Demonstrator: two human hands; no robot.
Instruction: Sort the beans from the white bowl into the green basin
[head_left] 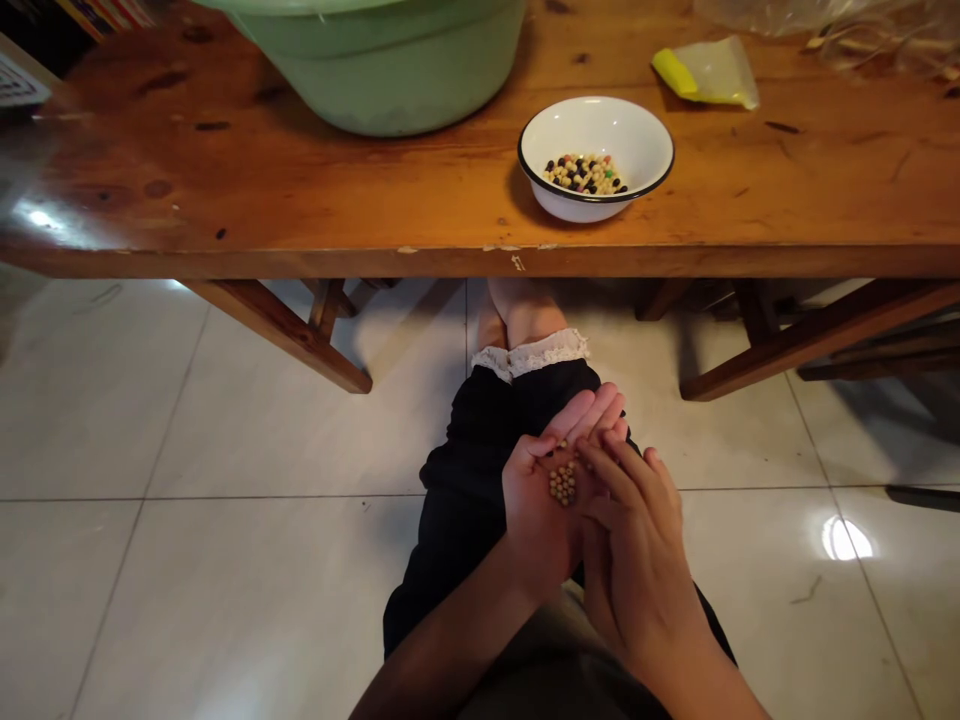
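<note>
My left hand (541, 500) is palm up above my lap, cupped around a small heap of pale round beads (562, 484). One or two more beads lie nearer its fingers. From the right, my right hand (637, 510) reaches across the palm with its fingers stretched and slightly apart. Its index fingertip is close to the beads; whether it touches one I cannot tell. On the table, a white bowl with a black rim (637, 140) contains many mixed beads (585, 174), mostly pale and black, with a few pink and green ones.
A large green basin (390, 80) stands on the wooden table (337, 200), left of the bowl. Behind the bowl to the right lies a small yellow-and-clear packet (709, 75). Clear plastic (795, 12) lies at the back right. Table legs (300, 340) slant down to the tiled floor.
</note>
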